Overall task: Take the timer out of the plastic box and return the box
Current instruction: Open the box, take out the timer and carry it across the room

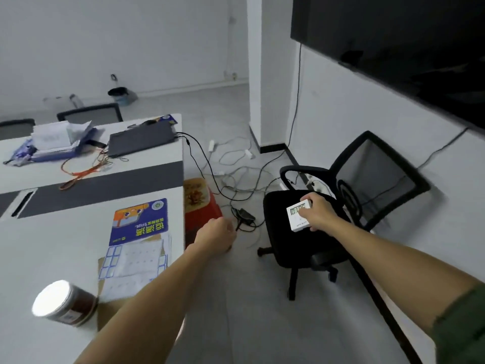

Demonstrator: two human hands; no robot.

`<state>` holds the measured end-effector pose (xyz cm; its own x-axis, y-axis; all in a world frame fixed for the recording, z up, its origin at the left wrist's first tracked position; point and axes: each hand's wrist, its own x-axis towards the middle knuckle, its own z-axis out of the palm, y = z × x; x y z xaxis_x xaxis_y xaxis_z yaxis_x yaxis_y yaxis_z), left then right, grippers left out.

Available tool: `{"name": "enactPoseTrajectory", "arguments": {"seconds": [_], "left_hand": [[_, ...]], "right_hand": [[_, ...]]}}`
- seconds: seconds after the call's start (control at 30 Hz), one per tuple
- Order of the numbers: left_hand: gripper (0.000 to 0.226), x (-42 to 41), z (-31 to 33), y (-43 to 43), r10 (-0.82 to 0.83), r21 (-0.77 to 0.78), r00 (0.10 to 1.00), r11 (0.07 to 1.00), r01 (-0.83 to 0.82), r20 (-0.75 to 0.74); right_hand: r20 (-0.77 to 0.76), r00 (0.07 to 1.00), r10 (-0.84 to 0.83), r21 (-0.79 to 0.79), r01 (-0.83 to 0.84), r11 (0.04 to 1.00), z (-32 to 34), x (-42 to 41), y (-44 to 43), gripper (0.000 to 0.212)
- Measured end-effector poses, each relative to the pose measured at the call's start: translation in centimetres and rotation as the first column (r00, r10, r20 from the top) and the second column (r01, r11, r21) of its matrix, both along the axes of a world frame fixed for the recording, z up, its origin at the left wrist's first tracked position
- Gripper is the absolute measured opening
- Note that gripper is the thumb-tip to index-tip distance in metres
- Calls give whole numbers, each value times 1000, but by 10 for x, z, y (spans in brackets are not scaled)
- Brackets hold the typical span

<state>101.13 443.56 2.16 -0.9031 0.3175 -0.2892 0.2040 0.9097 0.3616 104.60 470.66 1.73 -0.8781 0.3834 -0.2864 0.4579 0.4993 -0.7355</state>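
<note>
Timer (299,214) sits gripped in the right hand (319,215), display up, above the chair seat (278,232), apparently for setting down. Left hand (216,236) hangs loosely curled, empty; no plastic box is visible

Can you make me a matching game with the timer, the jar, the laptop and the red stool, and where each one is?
Things:
1. timer
2. jar
3. laptop
4. red stool

Places:
A. closed, on the far desk
B. on the floor beside the desk
C. in the right hand, over the black chair
D. on the near desk corner, at lower left

Pairs: 1-C, 2-D, 3-A, 4-B
</note>
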Motion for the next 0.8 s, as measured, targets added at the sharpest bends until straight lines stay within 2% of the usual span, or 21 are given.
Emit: {"name": "enactPoseTrajectory", "arguments": {"seconds": [0.2,0.53,0.67,0.8], "left_hand": [[23,-69,-7,-35,186,-20,981,982,-186,46],[31,-199,-1,-115,359,-20,932,933,-360,-51],[31,-222,0,-146,457,-1,889,889,-457,-10],[32,-238,-9,-183,584,27,811,811,-585,30]], "right_hand": [[13,984,175,-14,-175,984,-7,-116,-40,30],[-13,925,379,30,-378,925,5,-294,-132,31],[-8,894,449,69,-447,892,10,-350,-168,29],[34,818,574,79,-575,815,4,-399,-218,23]]}}
